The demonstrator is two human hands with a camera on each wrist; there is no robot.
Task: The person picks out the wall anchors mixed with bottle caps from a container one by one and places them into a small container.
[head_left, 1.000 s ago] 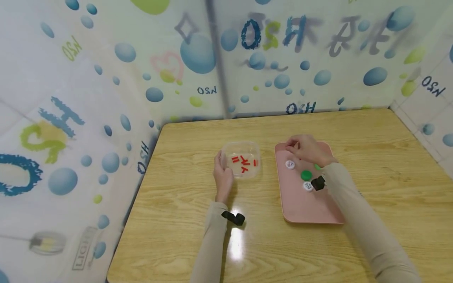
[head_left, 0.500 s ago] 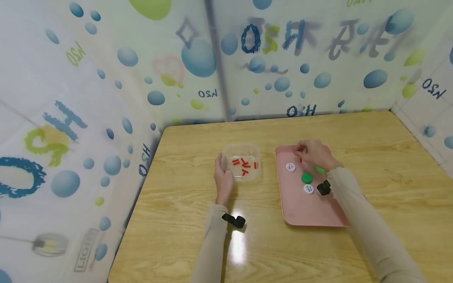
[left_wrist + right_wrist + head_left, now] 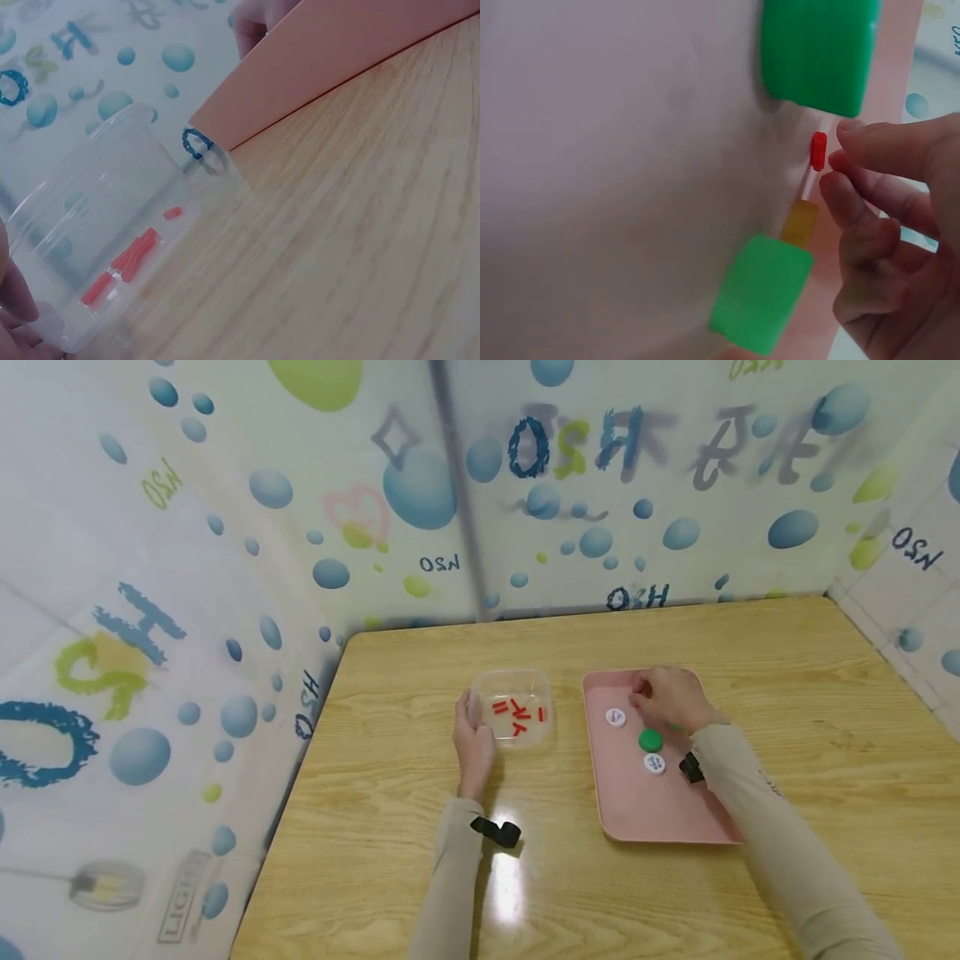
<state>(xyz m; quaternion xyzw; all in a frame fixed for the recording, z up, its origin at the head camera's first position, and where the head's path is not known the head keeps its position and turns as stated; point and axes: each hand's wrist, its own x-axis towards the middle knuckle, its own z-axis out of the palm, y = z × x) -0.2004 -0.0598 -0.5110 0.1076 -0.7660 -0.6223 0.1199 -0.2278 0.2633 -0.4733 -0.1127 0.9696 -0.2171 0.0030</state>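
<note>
My left hand (image 3: 474,745) grips the left side of a clear plastic container (image 3: 112,169), fingers and thumb at its wall. Inside lie several short red sticks (image 3: 519,710). Over the far part of a pink tray (image 3: 637,810) is my right hand (image 3: 672,695), thumb and fingers bent. In the right wrist view, a small red stick (image 3: 819,151) shows just beyond its fingertips, which stand apart. Close by are a green cap (image 3: 821,56), a lighter green piece (image 3: 762,294) and a small yellow piece (image 3: 801,223). The head view hides the red stick behind the hand.
Two white round caps with printing, one farther back (image 3: 616,717) and one nearer (image 3: 655,763), lie in the tray beside the green cap. The tray's raised side wall (image 3: 300,64) faces the container across the wooden table (image 3: 360,827). A printed wall stands behind.
My right hand has moved right and slightly nearer over the tray, from its far left corner. A red stick seen under it half a second ago is now covered. The left hand keeps its grip.
</note>
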